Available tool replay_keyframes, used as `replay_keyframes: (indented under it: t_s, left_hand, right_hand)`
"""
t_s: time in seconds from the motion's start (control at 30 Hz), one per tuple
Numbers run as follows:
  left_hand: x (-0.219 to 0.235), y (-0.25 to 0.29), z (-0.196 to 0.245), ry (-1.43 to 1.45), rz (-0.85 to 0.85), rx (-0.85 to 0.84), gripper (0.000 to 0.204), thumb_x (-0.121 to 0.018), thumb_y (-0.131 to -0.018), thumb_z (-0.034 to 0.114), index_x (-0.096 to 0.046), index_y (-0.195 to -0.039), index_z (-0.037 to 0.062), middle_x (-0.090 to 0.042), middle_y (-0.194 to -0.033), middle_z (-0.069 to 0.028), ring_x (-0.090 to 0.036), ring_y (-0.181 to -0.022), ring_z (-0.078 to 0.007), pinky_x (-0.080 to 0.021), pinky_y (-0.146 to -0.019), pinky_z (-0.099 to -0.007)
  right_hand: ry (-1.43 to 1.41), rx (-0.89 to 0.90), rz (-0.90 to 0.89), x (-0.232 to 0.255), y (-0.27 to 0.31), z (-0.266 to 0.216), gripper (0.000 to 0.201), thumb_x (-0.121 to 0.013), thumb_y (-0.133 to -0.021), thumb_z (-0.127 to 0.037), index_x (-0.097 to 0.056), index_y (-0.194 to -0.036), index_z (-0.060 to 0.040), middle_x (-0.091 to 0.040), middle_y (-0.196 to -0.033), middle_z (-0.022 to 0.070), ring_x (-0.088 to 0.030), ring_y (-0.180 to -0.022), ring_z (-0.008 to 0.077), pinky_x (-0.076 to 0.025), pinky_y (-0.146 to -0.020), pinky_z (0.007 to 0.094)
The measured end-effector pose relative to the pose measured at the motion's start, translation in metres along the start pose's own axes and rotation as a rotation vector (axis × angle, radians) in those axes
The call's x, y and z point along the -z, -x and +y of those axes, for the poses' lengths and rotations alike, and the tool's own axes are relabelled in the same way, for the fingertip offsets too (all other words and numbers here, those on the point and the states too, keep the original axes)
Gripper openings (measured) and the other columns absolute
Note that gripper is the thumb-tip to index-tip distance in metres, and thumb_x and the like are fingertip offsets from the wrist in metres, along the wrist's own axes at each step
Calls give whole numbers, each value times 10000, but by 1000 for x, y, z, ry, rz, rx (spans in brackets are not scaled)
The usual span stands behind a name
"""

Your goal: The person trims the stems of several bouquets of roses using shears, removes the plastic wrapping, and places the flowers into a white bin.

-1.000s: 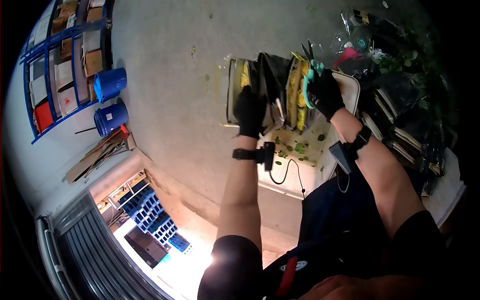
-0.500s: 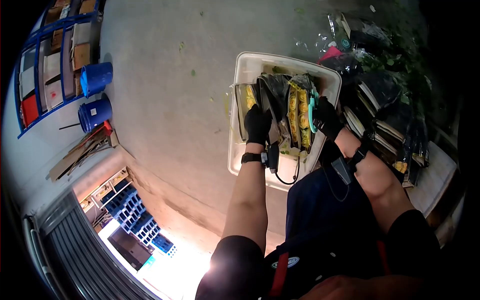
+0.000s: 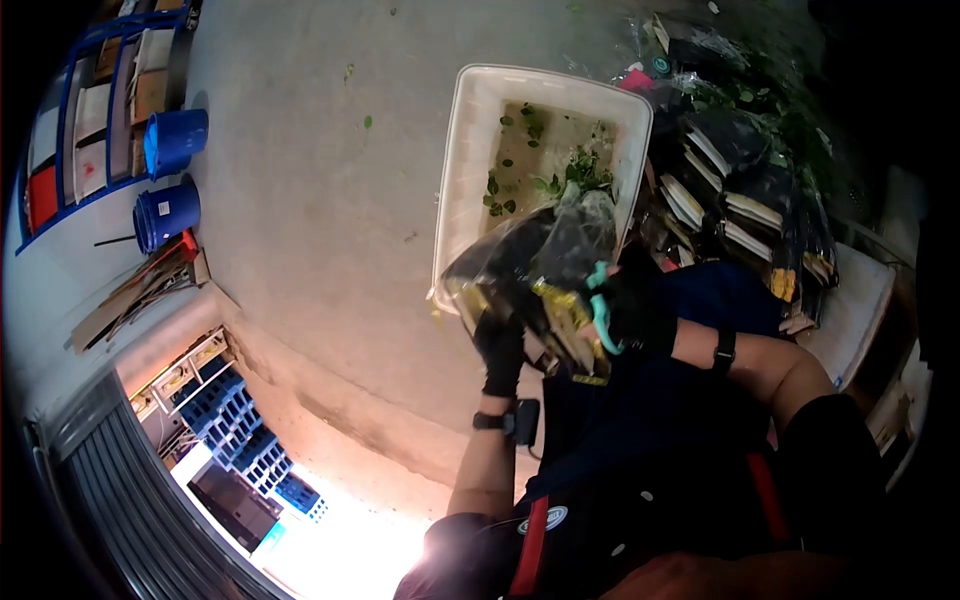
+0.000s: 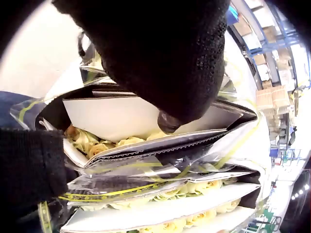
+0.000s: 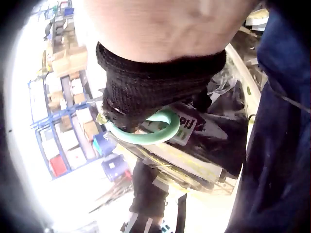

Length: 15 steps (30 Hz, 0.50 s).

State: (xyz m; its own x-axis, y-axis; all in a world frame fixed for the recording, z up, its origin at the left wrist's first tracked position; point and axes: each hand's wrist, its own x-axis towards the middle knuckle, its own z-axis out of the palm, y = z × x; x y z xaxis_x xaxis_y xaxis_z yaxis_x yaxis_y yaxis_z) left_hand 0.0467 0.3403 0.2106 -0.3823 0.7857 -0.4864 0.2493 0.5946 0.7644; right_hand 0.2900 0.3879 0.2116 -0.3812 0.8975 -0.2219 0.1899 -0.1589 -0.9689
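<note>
While both gloves grip, bouquets (image 3: 545,275) lie between hands.

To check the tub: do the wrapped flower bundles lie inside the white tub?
No, both hands hold the flower bundles lifted clear of the white tub.

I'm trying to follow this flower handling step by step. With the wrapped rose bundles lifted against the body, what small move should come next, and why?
Probably carry the rose bundles clear of the white tub and set them down flat. Both gloved hands, left hand and right hand, grip the stack in mid-air, tilted, and the right also holds teal-handled scissors, so the grip looks awkward.
</note>
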Motion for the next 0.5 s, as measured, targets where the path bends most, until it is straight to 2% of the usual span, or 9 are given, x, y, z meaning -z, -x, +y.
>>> replay_keyframes:
  t_s: [0.1,0.17,0.23,0.3,0.33,0.37,0.4,0.43,0.5]
  left_hand:
    - [75,61,-66,86,47,72,81,-557,-806,-9,-600,-871,14,-602,-755,-40,-561,-654,-143,-466,-580,-273]
    - [129,103,-91,-550,-57,152,161,-496,-873,99,-583,-979,16,-612,-856,-51,-580,-718,-192,-488,-657,-301]
    - [169,153,-176,163,-28,131,331,-393,-929,239,-533,-1125,13,-603,-1029,-82,-592,-869,-246,-493,-777,-322]
    - [190,195,-220,650,8,330,375,-382,-919,178,-476,-1228,-11,-553,-1174,-112,-540,-1047,-224,-443,-910,-343]
    - [201,217,-243,882,61,429,410,-376,-914,148,-447,-1279,-24,-528,-1247,-127,-513,-1136,-213,-417,-977,-354]
    - [201,241,-251,703,85,398,483,-320,-953,327,-428,-1308,17,-501,-1283,-117,-473,-1190,-221,-375,-1028,-373]
    - [203,259,-299,323,-21,206,410,-362,-914,-3,-390,-1319,-60,-470,-1311,-169,-476,-1189,-245,-417,-998,-365]
    - [196,279,-313,682,-8,232,399,-364,-926,21,-397,-1316,-55,-473,-1308,-173,-480,-1185,-255,-408,-1006,-361]
    - [181,309,-344,1030,50,141,396,-363,-937,58,-397,-1314,-61,-461,-1317,-186,-482,-1185,-265,-413,-1004,-361]
  right_hand:
    - [76,-135,-343,-45,36,-57,584,-844,-586,-252,-507,-1006,-26,-551,-944,104,-573,-868,264,-448,-792,364]
    - [-49,13,-373,-107,73,-45,427,-790,-634,-198,-527,-931,-40,-569,-883,104,-584,-815,264,-461,-736,356]
    - [-30,150,-437,-163,108,-49,222,-715,-704,-141,-545,-821,-60,-583,-797,108,-589,-733,247,-473,-650,338]
    - [2,123,-613,-207,141,-50,212,-721,-685,-118,-543,-774,-44,-576,-788,142,-587,-743,291,-474,-653,340]
    - [-199,-141,-751,-230,164,-19,216,-720,-689,-89,-538,-796,-45,-573,-774,120,-585,-731,251,-474,-644,332]
    - [-367,-432,-829,-253,186,12,225,-718,-692,-60,-533,-818,-45,-570,-760,99,-584,-719,211,-474,-635,325]
    - [-587,-755,-871,-269,213,46,228,-716,-698,-53,-531,-831,-47,-567,-755,87,-578,-717,188,-475,-634,321]
    - [-597,-851,-887,-276,230,57,234,-719,-708,-66,-532,-847,-48,-566,-769,85,-575,-722,186,-478,-642,320]
    - [-277,-587,-1007,-272,238,52,249,-724,-726,-91,-533,-880,-50,-564,-797,81,-571,-731,182,-485,-660,319]
